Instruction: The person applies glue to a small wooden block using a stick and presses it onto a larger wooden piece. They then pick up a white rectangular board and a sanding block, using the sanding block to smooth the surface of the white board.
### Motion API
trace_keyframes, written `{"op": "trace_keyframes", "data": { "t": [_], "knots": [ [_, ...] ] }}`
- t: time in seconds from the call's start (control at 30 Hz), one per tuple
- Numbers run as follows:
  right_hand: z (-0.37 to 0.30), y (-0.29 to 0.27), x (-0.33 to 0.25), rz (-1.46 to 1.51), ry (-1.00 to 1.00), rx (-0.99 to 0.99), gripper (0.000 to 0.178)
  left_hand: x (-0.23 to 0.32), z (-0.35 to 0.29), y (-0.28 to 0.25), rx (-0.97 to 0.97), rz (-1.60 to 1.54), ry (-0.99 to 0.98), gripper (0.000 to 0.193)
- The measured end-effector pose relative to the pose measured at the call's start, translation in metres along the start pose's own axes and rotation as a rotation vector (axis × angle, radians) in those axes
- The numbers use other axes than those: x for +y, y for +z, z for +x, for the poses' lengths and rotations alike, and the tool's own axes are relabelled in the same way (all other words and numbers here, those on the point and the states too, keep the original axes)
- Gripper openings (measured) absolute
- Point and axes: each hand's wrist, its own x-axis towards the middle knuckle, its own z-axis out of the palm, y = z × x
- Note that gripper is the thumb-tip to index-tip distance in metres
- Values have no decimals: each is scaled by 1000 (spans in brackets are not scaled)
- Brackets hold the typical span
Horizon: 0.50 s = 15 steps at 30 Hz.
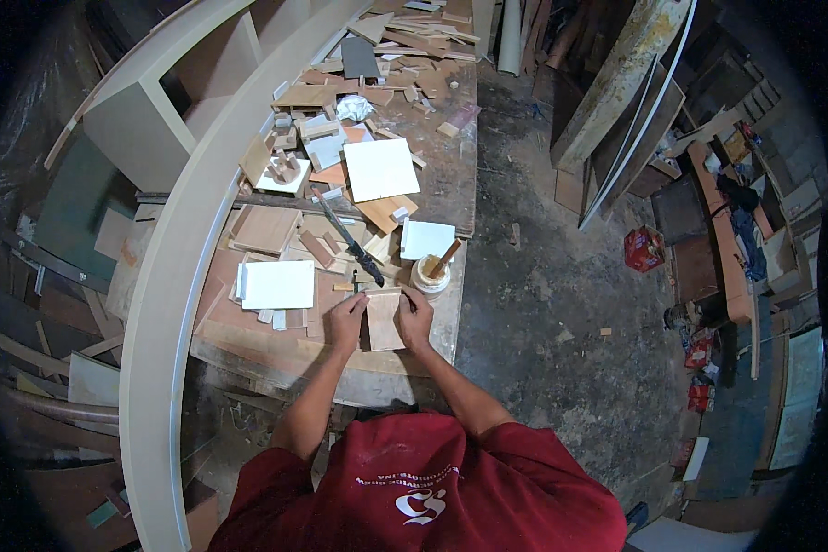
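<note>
Near the front edge of the workbench (276, 359), my left hand (348, 320) and my right hand (415, 318) grip the two sides of a small light wooden panel (385, 324). A narrow strip crosses its far end, between my fingertips. Just beyond my right hand stands an open white jar (430, 279) of pale paste, with a brown wooden stick (447, 257) leaning out of it. Beyond the panel lies a long dark tool (350, 237) with a black end pointing toward me. To the left of my left hand rests a white rectangular board (278, 285).
More white boards (382, 170) (427, 240), wooden blocks (265, 228) and offcuts (423, 41) cover the bench toward its far end. A long curved pale cabinet frame (161, 304) runs along the left. Right of the bench are a concrete floor (543, 304), a leaning post (621, 83) and a red box (644, 248).
</note>
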Motion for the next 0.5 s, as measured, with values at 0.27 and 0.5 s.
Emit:
{"op": "trace_keyframes", "data": {
  "t": [0.27, 0.5],
  "knots": [
    [0, -1, 2, -17, -44, -3, 24, -1, 3, -6, -62, -57, 6, 31],
    [-3, -2, -20, -37, -138, 15, 19, 8, 0, -11, -10, 105, 69, 29]
  ]
}}
